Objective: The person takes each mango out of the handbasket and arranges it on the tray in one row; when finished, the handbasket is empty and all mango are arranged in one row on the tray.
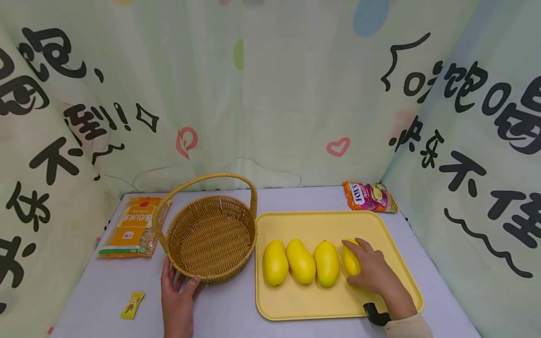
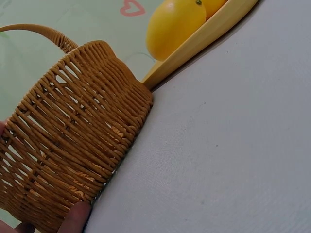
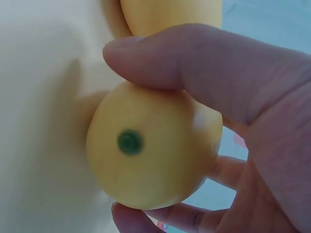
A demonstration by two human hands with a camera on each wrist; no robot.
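Note:
My right hand (image 1: pixel 374 272) grips a yellow mango (image 1: pixel 351 259) on the right part of a yellow tray (image 1: pixel 313 303). In the right wrist view, thumb and fingers close around that mango's sides, its green stem end facing the camera. Three more mangoes, the left one (image 1: pixel 275 263), the middle one (image 1: pixel 301 261) and another (image 1: pixel 327 263), lie side by side to its left. Left of the tray is a brown wicker basket (image 1: pixel 211 244) with an arched handle and nothing inside. Its front left side is held by my left hand (image 1: pixel 179 298); the left wrist view shows fingertips against the weave (image 2: pixel 77 121).
An orange and clear food packet (image 1: pixel 128 230) lies behind the basket's left side. A small yellow sachet (image 1: pixel 133 305) is at the front left. Behind the tray lies a colourful candy bag (image 1: pixel 369 197). Printed curtains (image 1: pixel 287 103) enclose the white table (image 1: pixel 230 312).

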